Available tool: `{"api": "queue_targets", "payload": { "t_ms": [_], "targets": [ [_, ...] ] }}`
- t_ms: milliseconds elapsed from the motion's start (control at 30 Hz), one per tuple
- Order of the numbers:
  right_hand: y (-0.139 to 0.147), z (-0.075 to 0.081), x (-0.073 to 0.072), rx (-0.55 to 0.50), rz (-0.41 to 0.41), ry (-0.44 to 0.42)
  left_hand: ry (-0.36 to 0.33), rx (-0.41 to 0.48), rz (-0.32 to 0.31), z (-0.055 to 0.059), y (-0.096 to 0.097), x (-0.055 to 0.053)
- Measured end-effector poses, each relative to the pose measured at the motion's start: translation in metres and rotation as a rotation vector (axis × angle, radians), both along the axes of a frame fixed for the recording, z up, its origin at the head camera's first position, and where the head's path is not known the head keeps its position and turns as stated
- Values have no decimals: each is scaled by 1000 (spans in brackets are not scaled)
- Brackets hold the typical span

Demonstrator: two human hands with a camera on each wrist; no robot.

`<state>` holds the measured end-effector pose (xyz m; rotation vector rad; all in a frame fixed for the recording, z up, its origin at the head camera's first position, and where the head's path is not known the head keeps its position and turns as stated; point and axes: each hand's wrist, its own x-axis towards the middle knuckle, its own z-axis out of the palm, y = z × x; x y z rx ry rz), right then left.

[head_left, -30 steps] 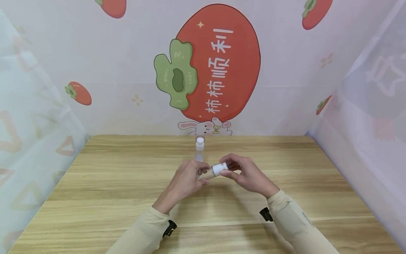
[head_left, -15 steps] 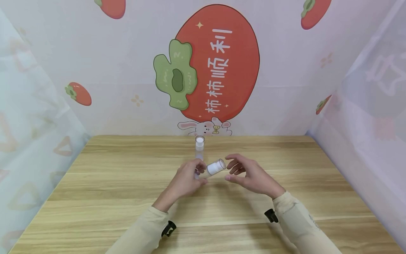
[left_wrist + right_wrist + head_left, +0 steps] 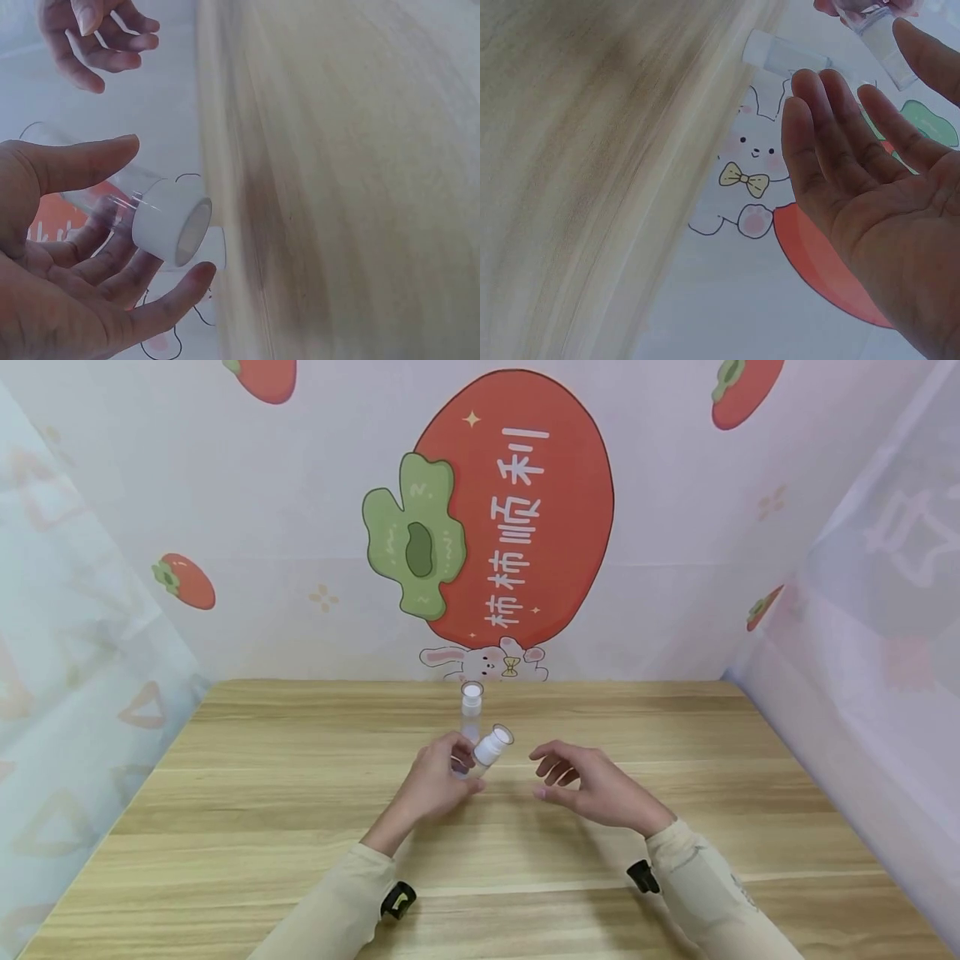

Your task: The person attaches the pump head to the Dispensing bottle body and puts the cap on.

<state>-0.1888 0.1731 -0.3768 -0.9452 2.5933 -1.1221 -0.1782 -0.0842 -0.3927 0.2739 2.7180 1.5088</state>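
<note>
My left hand (image 3: 438, 781) grips a small clear bottle with a white top section (image 3: 491, 747), tilted up and to the right. In the left wrist view the thumb and fingers lie around the bottle (image 3: 161, 217), whose white end faces the table side. A similar small bottle (image 3: 471, 708) stands upright just behind the left hand, its lower part partly hidden by the fingers. Off to the right, my right hand (image 3: 596, 783) hovers apart from both bottles. Its fingers (image 3: 840, 135) are loosely bent and hold nothing in the right wrist view.
The wood-grain table (image 3: 300, 852) reaches back to a printed cloth wall (image 3: 660, 618) with a large persimmon picture. Cloth walls also rise along the left side (image 3: 75, 677) and right side. A black strap piece shows at each sleeve.
My right hand has let go of the held bottle's white end and drawn away to the right. The left hand has moved slightly left, turning the bottle more upright.
</note>
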Motion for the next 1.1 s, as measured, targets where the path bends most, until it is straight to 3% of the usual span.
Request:
{"api": "queue_targets", "payload": {
  "t_ms": [433,1100],
  "targets": [
    [2,0,2,32,28,-16,-37,26,65,-6,-1,-5],
    [2,-1,3,56,64,-51,-59,47,99,-8,3,-8]
  ]
}}
